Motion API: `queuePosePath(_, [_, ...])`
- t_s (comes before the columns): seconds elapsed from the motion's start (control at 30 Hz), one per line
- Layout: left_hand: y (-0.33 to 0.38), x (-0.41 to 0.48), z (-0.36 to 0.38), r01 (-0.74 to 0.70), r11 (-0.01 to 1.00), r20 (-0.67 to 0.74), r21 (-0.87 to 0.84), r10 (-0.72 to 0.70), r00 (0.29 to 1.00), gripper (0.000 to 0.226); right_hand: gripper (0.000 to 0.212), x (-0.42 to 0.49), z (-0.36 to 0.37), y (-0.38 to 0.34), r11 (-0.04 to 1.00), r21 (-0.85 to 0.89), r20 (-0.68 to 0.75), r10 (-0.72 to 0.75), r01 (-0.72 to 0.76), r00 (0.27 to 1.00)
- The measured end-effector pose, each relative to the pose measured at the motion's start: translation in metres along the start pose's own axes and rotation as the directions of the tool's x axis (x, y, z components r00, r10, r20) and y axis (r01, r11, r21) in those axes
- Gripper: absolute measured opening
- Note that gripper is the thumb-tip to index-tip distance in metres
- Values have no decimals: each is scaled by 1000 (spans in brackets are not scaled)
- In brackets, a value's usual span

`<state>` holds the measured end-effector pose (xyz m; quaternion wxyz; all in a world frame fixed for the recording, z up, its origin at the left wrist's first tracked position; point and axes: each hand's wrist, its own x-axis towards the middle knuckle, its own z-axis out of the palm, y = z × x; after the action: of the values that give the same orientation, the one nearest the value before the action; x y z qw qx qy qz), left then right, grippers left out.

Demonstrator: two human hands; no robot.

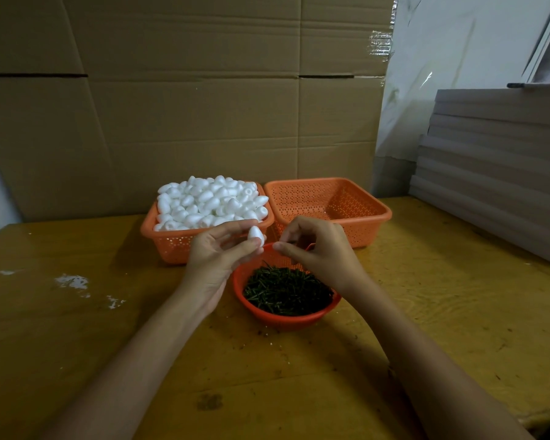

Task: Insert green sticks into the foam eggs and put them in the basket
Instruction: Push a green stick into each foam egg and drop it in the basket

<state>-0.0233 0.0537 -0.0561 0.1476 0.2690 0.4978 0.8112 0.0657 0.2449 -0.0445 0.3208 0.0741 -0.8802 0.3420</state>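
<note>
table (77, 328): yellow-brown wood, scuffed, dark stain nr front | cardboard sheets (185, 106): upright behind table, creased | grey boards (496, 173): stacked flat, R side | white crumbs (72, 281): scattered on table, L | clear tape (380, 42): on cardboard's R edge

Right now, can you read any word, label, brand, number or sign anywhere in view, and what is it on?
None: there is no readable text anywhere in this view.
The cardboard sheets, egg basket, empty basket, bowl of green sticks, grey boards and table show no print, labels or numbers.
</note>
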Motion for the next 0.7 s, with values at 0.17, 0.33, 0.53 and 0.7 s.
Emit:
queuePosePath(0.17, [0, -1, 1, -12, 1000, 20, 19, 12, 1000, 30, 15, 0, 0, 1, 1000, 2, 4, 1, -1, 1000])
queuePosePath(0.33, [1, -1, 3, -22, 999, 53, 34, 20, 998, 29, 15, 0, 0, 1, 1000, 2, 2, -3, 3, 1000])
queuePosePath(0.53, [0, -2, 2, -15, 1000, 62, 10, 14, 998, 27, 14, -1, -1, 0, 1000, 8, -2, -18, 18, 1000])
queuePosePath(0.7, [0, -2, 2, -28, 999, 44, 21, 27, 999, 26, 14, 0, -1, -1, 1000, 7, -3, -10, 10, 1000])
